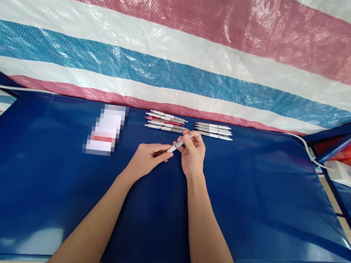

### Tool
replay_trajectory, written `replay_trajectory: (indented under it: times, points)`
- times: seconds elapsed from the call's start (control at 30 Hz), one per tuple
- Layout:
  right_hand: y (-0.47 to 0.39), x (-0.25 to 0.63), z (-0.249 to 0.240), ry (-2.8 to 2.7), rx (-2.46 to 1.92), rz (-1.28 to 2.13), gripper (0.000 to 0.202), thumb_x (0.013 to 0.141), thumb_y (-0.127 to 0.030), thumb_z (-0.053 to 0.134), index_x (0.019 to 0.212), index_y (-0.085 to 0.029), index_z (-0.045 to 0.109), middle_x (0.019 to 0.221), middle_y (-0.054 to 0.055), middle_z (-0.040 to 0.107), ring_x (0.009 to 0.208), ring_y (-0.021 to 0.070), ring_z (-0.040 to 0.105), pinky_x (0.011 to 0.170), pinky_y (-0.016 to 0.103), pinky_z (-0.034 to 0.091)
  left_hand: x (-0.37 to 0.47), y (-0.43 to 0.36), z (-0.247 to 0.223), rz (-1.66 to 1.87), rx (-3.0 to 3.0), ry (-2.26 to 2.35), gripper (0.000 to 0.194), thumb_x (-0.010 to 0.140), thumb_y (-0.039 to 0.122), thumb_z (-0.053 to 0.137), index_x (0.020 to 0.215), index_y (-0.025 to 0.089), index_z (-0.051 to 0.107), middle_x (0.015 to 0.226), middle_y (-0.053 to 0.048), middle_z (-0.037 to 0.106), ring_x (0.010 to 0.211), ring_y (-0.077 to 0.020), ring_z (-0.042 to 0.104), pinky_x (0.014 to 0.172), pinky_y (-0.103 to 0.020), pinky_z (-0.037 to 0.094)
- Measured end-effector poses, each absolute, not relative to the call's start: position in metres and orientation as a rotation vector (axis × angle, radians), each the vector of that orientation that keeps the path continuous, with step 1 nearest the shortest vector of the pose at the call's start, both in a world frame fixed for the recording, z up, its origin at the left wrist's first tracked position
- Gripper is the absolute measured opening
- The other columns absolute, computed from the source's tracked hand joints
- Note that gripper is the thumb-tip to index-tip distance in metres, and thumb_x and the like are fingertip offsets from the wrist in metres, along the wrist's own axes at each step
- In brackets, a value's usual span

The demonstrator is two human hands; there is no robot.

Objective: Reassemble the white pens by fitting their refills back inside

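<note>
A white pen with a grey grip is held slantwise between my two hands, above the blue table. My left hand pinches its lower left end. The fingers of my right hand are closed round its upper right end, which they partly hide. Just beyond my hands lies a group of several pens, mostly white and grey with a red one among them. Right of that group, several white and grey pens lie side by side.
A blurred white sheet or packet with a red band lies on the blue table at the left. Behind stands a striped plastic sheet. A white cable runs by the right edge, near blue metal frame bars.
</note>
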State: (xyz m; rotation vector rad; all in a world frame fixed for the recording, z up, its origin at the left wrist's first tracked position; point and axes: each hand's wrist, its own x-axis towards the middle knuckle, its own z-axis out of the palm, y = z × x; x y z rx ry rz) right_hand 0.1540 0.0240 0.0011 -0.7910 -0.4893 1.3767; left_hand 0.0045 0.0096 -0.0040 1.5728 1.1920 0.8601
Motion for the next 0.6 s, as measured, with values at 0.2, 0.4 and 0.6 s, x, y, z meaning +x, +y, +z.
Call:
replay_trajectory:
  times: [0.2,0.4,0.6]
  points:
    - [0.022,0.16,0.0,-0.62,-0.774,1.471,0.023,0.072,-0.033,0.079,0.092,-0.024,0.073,0.097,0.0,0.075,0.082,0.0123,0.072,0.071,0.022,0.061,-0.003,0.013,0.005,0.777,1.41,1.101,0.032,0.084,0.041,0.068,0.106,0.017,0.074,0.083,-0.004,0.075,0.069,-0.0161,0.069,0.074,-0.029,0.057]
    - [0.022,0.161,-0.003,-0.698,-0.773,1.462,0.025,0.065,-0.035,0.084,0.083,-0.023,0.071,0.084,-0.001,0.076,0.075,0.0142,0.074,0.066,0.024,0.062,-0.007,0.01,0.009,0.688,1.476,0.971,0.028,0.088,0.041,0.061,0.092,0.016,0.074,0.081,-0.005,0.075,0.071,-0.0173,0.069,0.073,-0.03,0.055]
    - [0.025,0.155,-0.005,-0.614,-0.784,1.259,0.039,0.061,-0.031,0.086,0.067,-0.023,0.048,0.07,-0.01,0.064,0.063,0.0101,0.069,0.06,0.024,0.061,0.001,0.011,-0.013,1.057,1.851,1.184,0.026,0.084,0.035,0.067,0.102,0.019,0.075,0.074,-0.001,0.069,0.062,-0.0133,0.059,0.063,-0.026,0.047]
